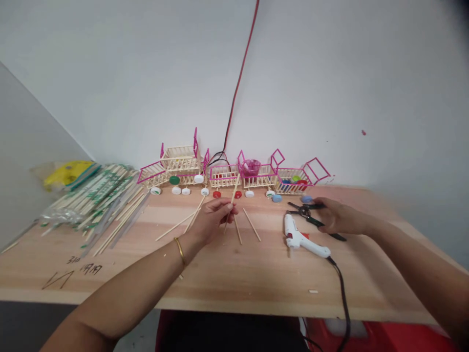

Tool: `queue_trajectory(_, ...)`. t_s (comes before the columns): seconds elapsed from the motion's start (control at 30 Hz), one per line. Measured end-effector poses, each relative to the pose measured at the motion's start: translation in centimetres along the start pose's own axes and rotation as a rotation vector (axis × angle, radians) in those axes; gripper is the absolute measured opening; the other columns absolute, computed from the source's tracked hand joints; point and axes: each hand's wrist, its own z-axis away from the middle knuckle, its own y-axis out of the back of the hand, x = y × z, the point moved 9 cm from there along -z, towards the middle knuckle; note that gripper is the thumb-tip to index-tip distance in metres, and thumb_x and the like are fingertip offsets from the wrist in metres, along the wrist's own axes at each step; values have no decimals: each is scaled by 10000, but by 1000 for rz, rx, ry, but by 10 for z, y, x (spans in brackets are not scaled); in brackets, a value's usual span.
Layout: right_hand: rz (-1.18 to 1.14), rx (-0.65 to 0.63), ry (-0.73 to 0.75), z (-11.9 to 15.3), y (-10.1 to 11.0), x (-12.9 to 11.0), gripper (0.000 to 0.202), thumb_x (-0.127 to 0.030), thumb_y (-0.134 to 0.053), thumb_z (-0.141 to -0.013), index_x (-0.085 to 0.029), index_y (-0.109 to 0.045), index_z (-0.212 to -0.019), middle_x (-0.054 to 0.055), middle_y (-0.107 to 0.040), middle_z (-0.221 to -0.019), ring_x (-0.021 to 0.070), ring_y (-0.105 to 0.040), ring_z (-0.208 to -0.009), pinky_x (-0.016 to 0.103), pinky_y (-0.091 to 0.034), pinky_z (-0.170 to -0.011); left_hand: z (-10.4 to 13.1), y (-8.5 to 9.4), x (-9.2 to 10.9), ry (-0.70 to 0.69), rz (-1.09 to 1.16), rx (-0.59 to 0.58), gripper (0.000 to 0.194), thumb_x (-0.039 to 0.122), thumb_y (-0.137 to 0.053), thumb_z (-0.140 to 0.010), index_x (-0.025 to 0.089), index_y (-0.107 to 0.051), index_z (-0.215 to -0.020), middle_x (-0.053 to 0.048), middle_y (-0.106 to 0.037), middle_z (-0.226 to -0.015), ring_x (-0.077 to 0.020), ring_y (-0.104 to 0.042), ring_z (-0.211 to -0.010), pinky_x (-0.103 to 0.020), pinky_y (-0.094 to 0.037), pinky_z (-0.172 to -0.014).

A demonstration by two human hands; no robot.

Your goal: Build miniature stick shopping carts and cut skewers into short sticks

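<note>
Near the middle of the table, my left hand (pixel 214 218) pinches a thin wooden stick (pixel 235 191) that points up and away. Several loose sticks lie on the wood around it, one of them a short stick (pixel 251 225) to its right. On the right, my right hand (pixel 335 216) is closed round a handle of the black-handled pliers (pixel 306 210), which rest on the table with their jaws to the left. Just below them lies a white glue gun (pixel 300 238), its nozzle pointing down.
Small stick carts (pixel 183 161) with pink trim and bottle-cap wheels line the wall. Bagged sticks (pixel 98 188) and a yellow packet (pixel 69 173) fill the left of the table (pixel 220 293). A black cord (pixel 343 293) runs off the front edge.
</note>
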Motion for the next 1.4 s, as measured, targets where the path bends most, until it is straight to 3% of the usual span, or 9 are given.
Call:
queue_trajectory(0.13,64,-54,37,0,-4,-6,746,-411,-651,-616,-165,-484,-1300,173,-553,-1282,374,-531,-1185,472,-446,-993,-1,1,0,-15,32,2,195,292,-722,-733,136,-653,-828,-16,-654,-700,-57,-510,-538,-210,-347,-537)
queue_trajectory(0.3,120,-55,42,6,-7,-19,677,-387,-625,-612,-118,-558,-1229,196,-599,-1148,352,-591,-1063,462,-483,-915,-2,0,1,-22,55,-22,208,292,-728,-722,124,-654,-821,-26,-654,-683,-50,-469,-527,-211,-292,-528)
queue_trajectory(0.5,-107,56,81,24,-2,-21,528,-447,-622,-684,-178,-595,-1138,150,-660,-1126,346,-626,-1014,472,-507,-887,-3,0,0,-12,90,-28,205,280,-731,-713,116,-647,-802,-35,-655,-674,-54,-460,-530,-220,-288,-537)
queue_trajectory(0.63,-359,254,19,34,18,-36,487,-474,-523,-782,-219,-513,-1198,118,-677,-1099,324,-634,-1034,443,-519,-891,-3,-3,-2,3,116,-34,206,278,-717,-727,121,-618,-815,-31,-655,-660,-53,-458,-521,-212,-279,-529)
queue_trajectory(0.77,-359,287,185,34,31,-114,474,-345,-519,-795,-214,-466,-1247,121,-641,-1124,308,-622,-1033,447,-509,-889,2,-11,2,1,124,-48,212,270,-711,-730,144,-557,-803,-27,-664,-656,-56,-459,-514,-204,-283,-526)
queue_trajectory(0.87,-246,222,321,27,28,-178,565,-219,-539,-732,-214,-439,-1288,107,-599,-1201,304,-581,-1086,454,-471,-922,8,-17,10,-13,129,-61,247,282,-727,-714,153,-529,-785,-21,-663,-645,-56,-457,-511,-202,-290,-530)
queue_trajectory(0.93,-223,198,341,20,23,-204,523,-173,-534,-696,-194,-478,-1215,105,-622,-1108,287,-600,-1004,427,-484,-861,11,-21,14,-20,131,-77,260,290,-733,-714,154,-524,-788,-19,-663,-639,-55,-458,-512,-201,-293,-535)
queue_trajectory(1.1,-237,172,397,9,13,-236,440,-163,-558,-693,-186,-490,-1127,100,-587,-1049,257,-557,-950,396,-454,-826,14,-27,17,-39,104,-130,256,307,-730,-735,152,-541,-810,-30,-670,-656,-67,-502,-547,-204,-300,-547)
queue_trajectory(1.4,-174,177,458,5,14,-261,395,-119,-567,-646,-198,-516,-1030,95,-577,-1016,267,-526,-953,394,-421,-813,15,-30,15,-56,72,-185,244,314,-741,-740,144,-579,-804,-36,-675,-683,-73,-519,-572,-209,-313,-551)
